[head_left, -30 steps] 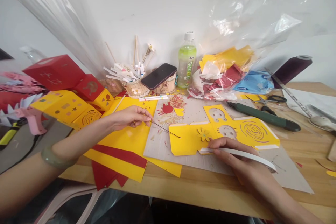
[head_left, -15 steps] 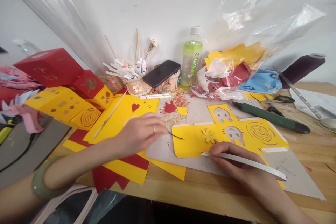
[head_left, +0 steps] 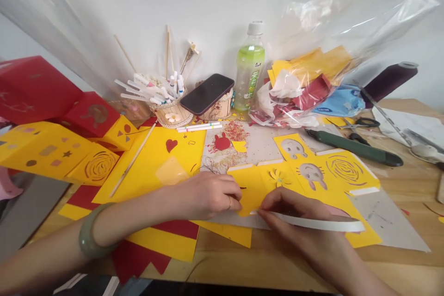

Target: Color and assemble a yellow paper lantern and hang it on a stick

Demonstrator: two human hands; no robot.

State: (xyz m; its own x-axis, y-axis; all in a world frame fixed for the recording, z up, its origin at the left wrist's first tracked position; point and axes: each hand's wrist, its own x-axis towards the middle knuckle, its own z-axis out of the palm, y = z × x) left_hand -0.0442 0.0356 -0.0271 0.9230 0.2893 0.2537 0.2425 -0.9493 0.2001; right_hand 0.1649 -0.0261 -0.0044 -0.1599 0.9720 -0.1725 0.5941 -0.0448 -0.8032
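Note:
My right hand (head_left: 294, 212) pinches one end of a narrow white strip (head_left: 322, 223) at the lower edge of a yellow card cutout (head_left: 280, 173). The strip's other end sticks out to the right. The cutout lies flat, with rabbit-face and swirl openings, white-edged flaps and a raised yellow paper flower (head_left: 276, 178). My left hand (head_left: 215, 196) has curled fingers at the cutout's left end, near the strip's tip; whatever they grip is hidden. Behind that hand lies a tangle of thin dark thread (head_left: 211, 168).
Decorated yellow boxes (head_left: 45, 148) and red boxes (head_left: 38, 88) stand at left. Behind are a marker basket (head_left: 173, 115), a phone (head_left: 208, 94), a green drink bottle (head_left: 250, 71) and a plastic bag of scraps (head_left: 294, 97). A green-handled tool (head_left: 357, 148) and scissors (head_left: 359, 122) lie at right.
My left hand has moved right and down onto the cutout's left end, near my right fingers. My right hand has shifted left along the lower edge with the strip. The view has shifted.

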